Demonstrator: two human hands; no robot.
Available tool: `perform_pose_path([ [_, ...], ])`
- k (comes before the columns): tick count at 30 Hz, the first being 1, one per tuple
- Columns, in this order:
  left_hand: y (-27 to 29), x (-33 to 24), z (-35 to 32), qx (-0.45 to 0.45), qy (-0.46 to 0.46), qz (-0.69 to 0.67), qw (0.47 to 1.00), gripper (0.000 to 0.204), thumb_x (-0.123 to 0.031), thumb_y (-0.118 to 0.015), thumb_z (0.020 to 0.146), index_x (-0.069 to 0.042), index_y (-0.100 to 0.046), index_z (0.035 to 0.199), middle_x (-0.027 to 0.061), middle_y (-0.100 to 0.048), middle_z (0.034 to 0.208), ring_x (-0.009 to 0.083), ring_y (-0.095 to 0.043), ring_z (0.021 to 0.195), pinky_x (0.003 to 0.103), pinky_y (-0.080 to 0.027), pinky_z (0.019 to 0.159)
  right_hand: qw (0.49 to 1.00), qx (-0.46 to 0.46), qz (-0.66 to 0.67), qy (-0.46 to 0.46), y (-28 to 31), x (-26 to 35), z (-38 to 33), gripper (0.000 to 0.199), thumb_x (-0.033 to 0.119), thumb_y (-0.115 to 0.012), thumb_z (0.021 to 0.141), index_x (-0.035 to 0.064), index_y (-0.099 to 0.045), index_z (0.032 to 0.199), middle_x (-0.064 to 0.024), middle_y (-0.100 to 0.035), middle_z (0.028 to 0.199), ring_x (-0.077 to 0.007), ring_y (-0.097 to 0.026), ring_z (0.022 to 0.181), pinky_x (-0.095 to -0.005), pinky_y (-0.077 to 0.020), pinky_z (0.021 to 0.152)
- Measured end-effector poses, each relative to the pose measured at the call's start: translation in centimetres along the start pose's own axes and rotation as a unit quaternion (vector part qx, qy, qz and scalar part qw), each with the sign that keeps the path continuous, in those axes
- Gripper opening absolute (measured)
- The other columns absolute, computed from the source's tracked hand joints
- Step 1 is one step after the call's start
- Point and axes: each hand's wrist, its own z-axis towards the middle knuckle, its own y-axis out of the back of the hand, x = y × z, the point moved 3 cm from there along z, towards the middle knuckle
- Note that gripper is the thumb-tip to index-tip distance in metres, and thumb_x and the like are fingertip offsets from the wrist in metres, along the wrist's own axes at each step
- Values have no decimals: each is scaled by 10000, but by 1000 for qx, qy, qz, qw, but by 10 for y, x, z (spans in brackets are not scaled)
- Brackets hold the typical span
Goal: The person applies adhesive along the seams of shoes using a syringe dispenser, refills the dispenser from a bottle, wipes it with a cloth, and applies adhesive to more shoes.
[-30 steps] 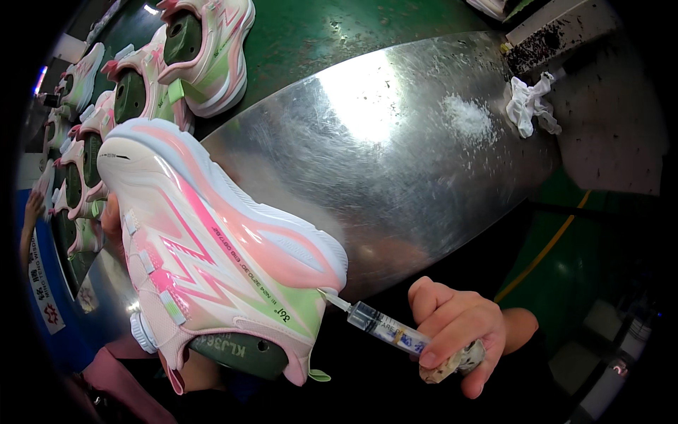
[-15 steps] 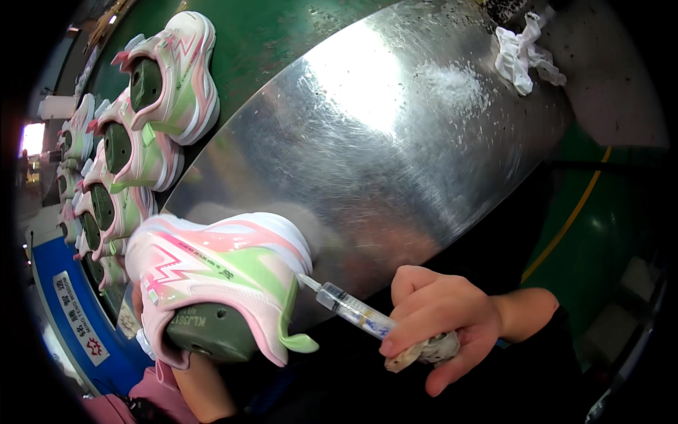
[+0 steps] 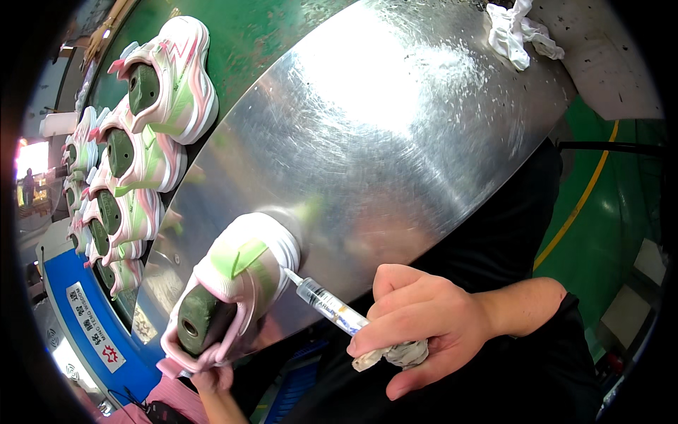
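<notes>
A pink, white and light green sneaker (image 3: 240,263) is tilted at the near left of the metal tabletop, with a dark green last (image 3: 200,322) inside its opening. My left hand (image 3: 212,379) is closed on the sneaker's lower end by the pink collar; most of its fingers are hidden. In my right hand (image 3: 431,311) is a clear syringe (image 3: 330,307), pointing up and left. Its thin tip meets or nearly meets the seam between upper and white sole. A crumpled off-white wad (image 3: 392,355) is also tucked into the right hand's fingers.
Matching sneakers (image 3: 173,78) on lasts stand in rows on the green surface at left. A crumpled white cloth (image 3: 510,35) lies at the far right of the shiny metal tabletop (image 3: 339,169). A blue machine panel (image 3: 78,283) stands at lower left.
My left hand has turned the sneaker from its side view to a more end-on view. The syringe in my right hand has shifted slightly left, its tip still at the sole edge.
</notes>
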Motion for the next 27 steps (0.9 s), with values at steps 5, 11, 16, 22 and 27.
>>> perform_pose_path([
  [5, -17, 16, -38, -92, 57, -8, 994, 862, -17, -726, 667, -104, -288, 1404, 137, -439, 1354, 300, -507, 1198, 402, -474, 994, 1000, -1, -14, 6, -3, 4, -3, 463, 328, -768, 792, 29, -634, 1119, -9, -700, 935, -125, -555, 676, -278, -330, 657],
  [11, -43, 47, -71, 128, 160, -120, 971, 789, -53, -668, 717, -9, -305, 1416, 189, -493, 1320, 331, -478, 1240, 447, -408, 1040, 999, 13, -39, -27, -7, 19, 2, 479, 303, -804, 748, 24, -644, 1103, -21, -707, 922, -129, -560, 671, -277, -328, 651],
  [16, -76, 61, -75, 233, 224, -174, 930, 822, -59, -688, 683, -20, -312, 1413, 196, -485, 1322, 328, -494, 1223, 467, -425, 1023, 998, 24, -52, -36, -11, 39, 11, 482, 277, -825, 723, 20, -656, 1095, -30, -707, 924, -133, -553, 666, -276, -326, 644],
  [22, -100, 73, -69, 308, 279, -195, 889, 841, -78, -699, 664, -24, -315, 1410, 190, -497, 1307, 327, -510, 1204, 477, -438, 1006, 986, 95, -34, -132, -15, 64, 9, 458, 273, -818, 731, 25, -673, 1088, -25, -709, 941, -113, -515, 652, -259, -321, 634],
  [27, -124, 75, -66, 357, 312, -212, 855, 857, -93, -708, 648, -26, -318, 1408, 184, -508, 1294, 326, -523, 1189, 485, -450, 992, 986, 83, -65, -131, -20, 97, -5, 446, 280, -805, 721, 0, -661, 1037, -38, -697, 872, -189, -516, 626, -301, -351, 625],
])
